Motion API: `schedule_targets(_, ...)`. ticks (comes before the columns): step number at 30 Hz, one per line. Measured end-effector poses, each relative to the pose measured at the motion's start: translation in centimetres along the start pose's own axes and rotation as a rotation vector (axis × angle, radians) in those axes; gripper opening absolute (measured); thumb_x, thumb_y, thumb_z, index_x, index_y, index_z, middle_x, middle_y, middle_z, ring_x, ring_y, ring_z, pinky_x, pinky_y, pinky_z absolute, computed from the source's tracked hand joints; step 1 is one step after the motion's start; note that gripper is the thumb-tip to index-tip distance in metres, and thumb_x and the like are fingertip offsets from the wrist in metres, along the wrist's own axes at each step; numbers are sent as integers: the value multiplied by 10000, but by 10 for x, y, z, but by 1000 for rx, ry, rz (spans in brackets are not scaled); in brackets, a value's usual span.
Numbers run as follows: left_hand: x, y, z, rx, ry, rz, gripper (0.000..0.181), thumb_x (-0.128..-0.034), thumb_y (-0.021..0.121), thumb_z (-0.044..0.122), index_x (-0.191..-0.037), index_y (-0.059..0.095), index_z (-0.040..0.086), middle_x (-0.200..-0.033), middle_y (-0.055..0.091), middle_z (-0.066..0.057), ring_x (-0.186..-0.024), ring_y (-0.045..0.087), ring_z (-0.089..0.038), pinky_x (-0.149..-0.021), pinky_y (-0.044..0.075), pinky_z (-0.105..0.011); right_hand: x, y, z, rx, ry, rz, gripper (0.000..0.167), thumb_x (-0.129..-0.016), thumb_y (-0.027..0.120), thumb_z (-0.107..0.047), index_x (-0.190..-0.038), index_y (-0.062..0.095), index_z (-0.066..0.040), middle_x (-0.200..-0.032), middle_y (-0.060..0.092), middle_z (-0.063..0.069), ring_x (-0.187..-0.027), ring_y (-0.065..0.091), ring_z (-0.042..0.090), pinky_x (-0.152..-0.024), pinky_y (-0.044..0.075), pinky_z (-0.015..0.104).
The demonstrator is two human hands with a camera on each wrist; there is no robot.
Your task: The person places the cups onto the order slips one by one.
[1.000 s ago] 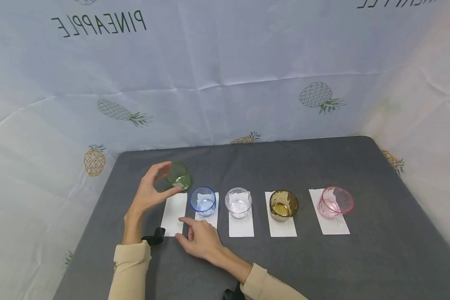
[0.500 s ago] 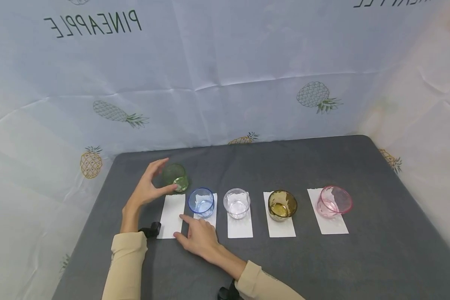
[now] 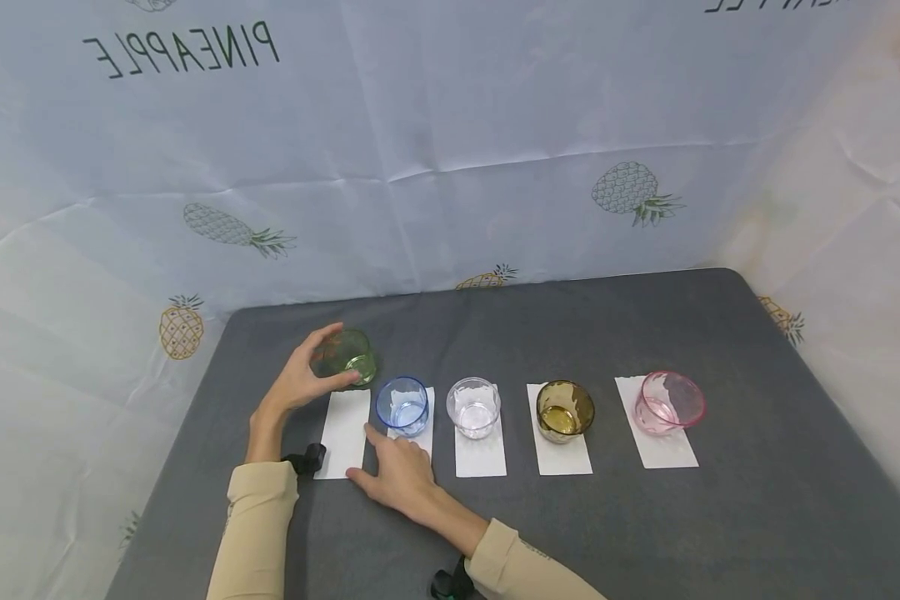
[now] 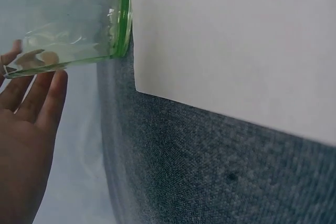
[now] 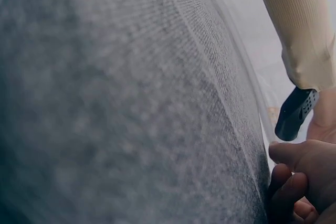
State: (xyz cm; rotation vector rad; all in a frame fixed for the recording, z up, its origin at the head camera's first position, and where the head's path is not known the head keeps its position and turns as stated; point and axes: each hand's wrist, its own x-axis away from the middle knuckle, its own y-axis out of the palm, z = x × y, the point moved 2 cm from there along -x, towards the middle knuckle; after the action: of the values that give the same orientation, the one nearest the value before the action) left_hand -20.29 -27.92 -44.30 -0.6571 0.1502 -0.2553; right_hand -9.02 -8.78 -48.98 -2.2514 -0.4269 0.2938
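Note:
In the head view, my left hand [image 3: 297, 377] curves round a green glass [image 3: 351, 360], thumb at its near side and fingers at its far left. The left wrist view shows the fingers [image 4: 48, 98] against the wall of this clear green glass [image 4: 68, 22]. The glass stands just beyond a white paper slip [image 3: 345, 429]. My right hand [image 3: 403, 475] reaches to that slip's right edge, index finger and thumb extended and apart, the other fingers bent. Right of the slip stands a blue glass [image 3: 405, 410] on another slip.
Farther right, a clear glass [image 3: 475, 408], an amber glass [image 3: 564, 412] and a pink glass [image 3: 667, 404] each stand on a white slip. The grey cloth-covered table [image 3: 607, 533] meets a pineapple-print curtain [image 3: 435, 217] behind and at the sides.
Half a second ago the left fingers stood off from the green glass; now they lie closer round it. The right hand stays nearly in place by the slip. The head view shifts slightly.

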Motion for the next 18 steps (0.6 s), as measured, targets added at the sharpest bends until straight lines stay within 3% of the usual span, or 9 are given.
schedule_targets(4,0,0,0,11,-5,-1,867,-858,816,192,-1573,350,41,-1576,412,-219,-1393,452,-451,-1153,356,-655,-1,1,1,-8,6,-8,665,-856,804,-435,-1393,628,-85,-787,753,86,-558,442,45,-472,381,225)
schedule_targets(10,-1,1,-1,18,-29,3,838,-873,813,203,-1568,369,54,-1572,415,-219,-1400,449,-449,-1158,352,-662,-2,1,3,-54,19,-7,656,-847,821,-393,-1393,630,-84,-624,657,25,-519,372,30,-447,322,198)
schedule_targets(18,3,1,0,-10,-33,60,792,-855,839,217,-1527,449,63,-1503,493,-210,-1349,507,-429,-1151,389,-632,0,0,3,-98,6,3,643,-843,831,-355,-1385,634,-69,-532,547,-31,-488,296,10,-423,258,183)
